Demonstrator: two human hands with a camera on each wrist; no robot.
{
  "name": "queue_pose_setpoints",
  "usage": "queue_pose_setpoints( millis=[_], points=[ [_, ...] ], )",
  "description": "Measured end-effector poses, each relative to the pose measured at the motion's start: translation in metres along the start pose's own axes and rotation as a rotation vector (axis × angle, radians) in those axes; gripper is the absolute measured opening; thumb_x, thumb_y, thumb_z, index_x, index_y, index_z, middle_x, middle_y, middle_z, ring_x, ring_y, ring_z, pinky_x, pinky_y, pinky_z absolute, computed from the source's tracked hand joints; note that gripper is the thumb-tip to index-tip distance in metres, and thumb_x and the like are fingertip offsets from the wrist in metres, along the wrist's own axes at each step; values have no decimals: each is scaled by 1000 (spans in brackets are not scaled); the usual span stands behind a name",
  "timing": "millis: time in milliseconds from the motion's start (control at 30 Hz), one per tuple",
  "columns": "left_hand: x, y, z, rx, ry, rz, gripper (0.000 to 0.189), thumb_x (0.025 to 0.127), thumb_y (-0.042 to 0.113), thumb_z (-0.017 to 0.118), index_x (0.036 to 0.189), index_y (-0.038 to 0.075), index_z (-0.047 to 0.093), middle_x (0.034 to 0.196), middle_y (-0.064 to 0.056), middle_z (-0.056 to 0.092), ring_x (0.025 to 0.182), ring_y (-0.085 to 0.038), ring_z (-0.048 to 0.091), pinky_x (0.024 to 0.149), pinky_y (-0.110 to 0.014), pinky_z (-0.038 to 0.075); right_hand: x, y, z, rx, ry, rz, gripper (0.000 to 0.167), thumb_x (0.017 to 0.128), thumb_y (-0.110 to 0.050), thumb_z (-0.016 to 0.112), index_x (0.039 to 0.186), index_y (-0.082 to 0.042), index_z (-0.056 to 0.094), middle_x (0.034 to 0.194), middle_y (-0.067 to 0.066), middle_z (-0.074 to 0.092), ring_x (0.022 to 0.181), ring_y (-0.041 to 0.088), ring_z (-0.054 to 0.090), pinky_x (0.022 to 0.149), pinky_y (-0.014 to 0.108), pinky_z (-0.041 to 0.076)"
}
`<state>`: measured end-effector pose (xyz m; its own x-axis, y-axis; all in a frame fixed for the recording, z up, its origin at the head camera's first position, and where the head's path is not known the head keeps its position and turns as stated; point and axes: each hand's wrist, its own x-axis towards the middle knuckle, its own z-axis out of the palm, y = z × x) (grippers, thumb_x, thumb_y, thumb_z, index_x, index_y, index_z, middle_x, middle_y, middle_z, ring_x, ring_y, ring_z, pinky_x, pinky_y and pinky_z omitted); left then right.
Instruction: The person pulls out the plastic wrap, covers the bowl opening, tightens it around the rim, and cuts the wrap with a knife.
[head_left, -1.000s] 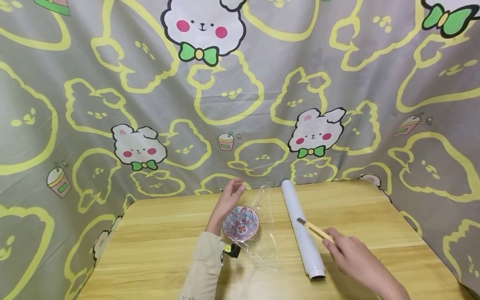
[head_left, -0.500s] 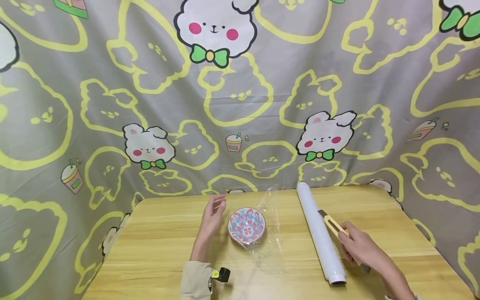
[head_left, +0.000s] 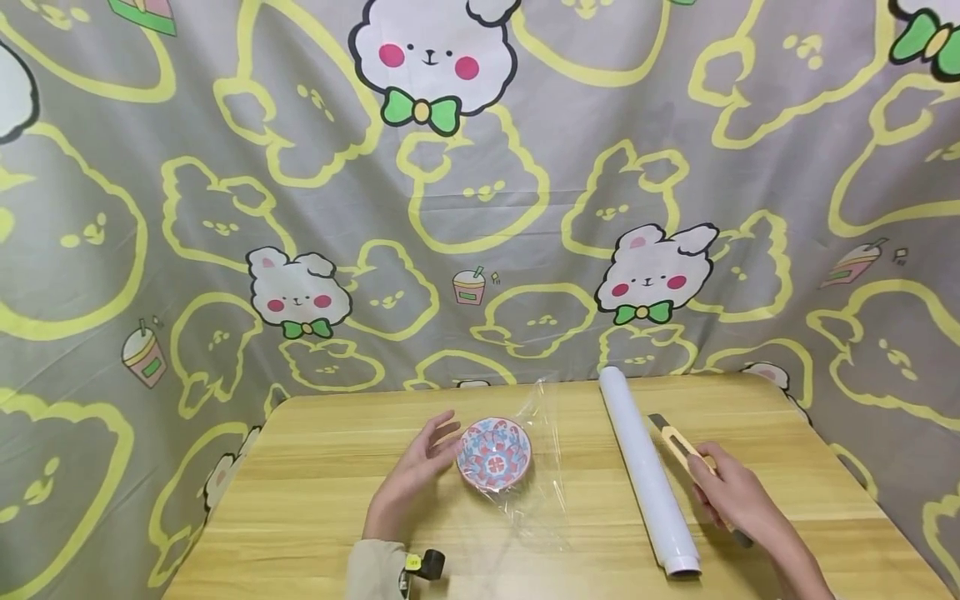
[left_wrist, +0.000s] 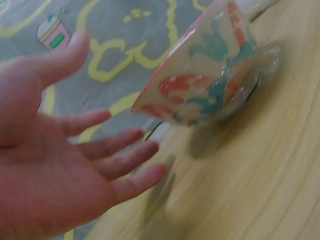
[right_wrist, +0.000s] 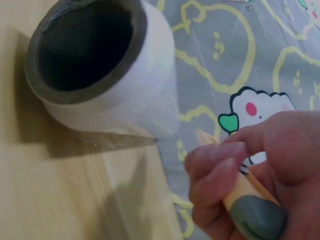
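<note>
A patterned bowl [head_left: 494, 454] in red and blue stands on the table under clear plastic film [head_left: 551, 467], which spreads out to its right. My left hand [head_left: 416, 467] is just left of the bowl, fingers spread and holding nothing. In the left wrist view that hand [left_wrist: 75, 150] has its palm turned to the bowl [left_wrist: 205, 75], with a gap between them; film clings round the bowl's base. A yellow utility knife [head_left: 678, 446] with a grey end is gripped in my right hand [head_left: 738, 500], right of the film roll [head_left: 648, 471].
The white roll lies lengthwise on the wooden table [head_left: 300, 492], its hollow core [right_wrist: 85, 47] facing the right wrist camera. A printed grey curtain [head_left: 480, 208] hangs behind the table and along its sides.
My left hand has moved from over the bowl's far left rim back to its left side. The right hand has drawn the knife from above the roll to its right.
</note>
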<state>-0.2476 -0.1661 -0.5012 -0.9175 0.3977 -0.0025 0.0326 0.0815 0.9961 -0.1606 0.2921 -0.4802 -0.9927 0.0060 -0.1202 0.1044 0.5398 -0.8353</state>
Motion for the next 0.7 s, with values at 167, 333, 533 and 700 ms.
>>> queue_pose_setpoints(
  millis=[167, 333, 533, 700],
  points=[
    [2, -10, -6, -74, -234, 44, 115, 84, -2, 81, 162, -1, -3, 167, -29, 3, 152, -48, 14, 121, -49, 24, 5, 6, 0, 69, 43, 12, 30, 105, -9, 38, 129, 8, 40, 68, 9, 55, 46, 14, 48, 38, 29, 45],
    [5, -18, 2, -97, -269, 38, 126, 75, -8, 84, 161, -1, -8, 168, -26, 2, 152, -46, 15, 122, -43, 23, 9, 11, 2, 180, 11, 12, 31, 104, -4, 35, 130, 11, 31, 70, 9, 51, 49, 13, 46, 40, 28, 45],
    [8, -20, 11, -101, -227, 31, 125, 70, -15, 83, 162, -2, -1, 166, -29, 13, 149, -46, 25, 121, -41, 27, 11, 20, 0, 314, -102, 20, 38, 103, -1, 31, 138, 14, 25, 76, 7, 50, 55, 11, 47, 44, 26, 47],
    [9, -19, 12, -113, -222, 40, 124, 71, -16, 83, 162, -1, 1, 166, -28, 16, 148, -46, 28, 120, -41, 30, 15, 28, -7, 433, -234, -35, 49, 105, -2, 27, 146, 18, 9, 86, 6, 48, 64, 7, 47, 50, 21, 47]
  ],
)
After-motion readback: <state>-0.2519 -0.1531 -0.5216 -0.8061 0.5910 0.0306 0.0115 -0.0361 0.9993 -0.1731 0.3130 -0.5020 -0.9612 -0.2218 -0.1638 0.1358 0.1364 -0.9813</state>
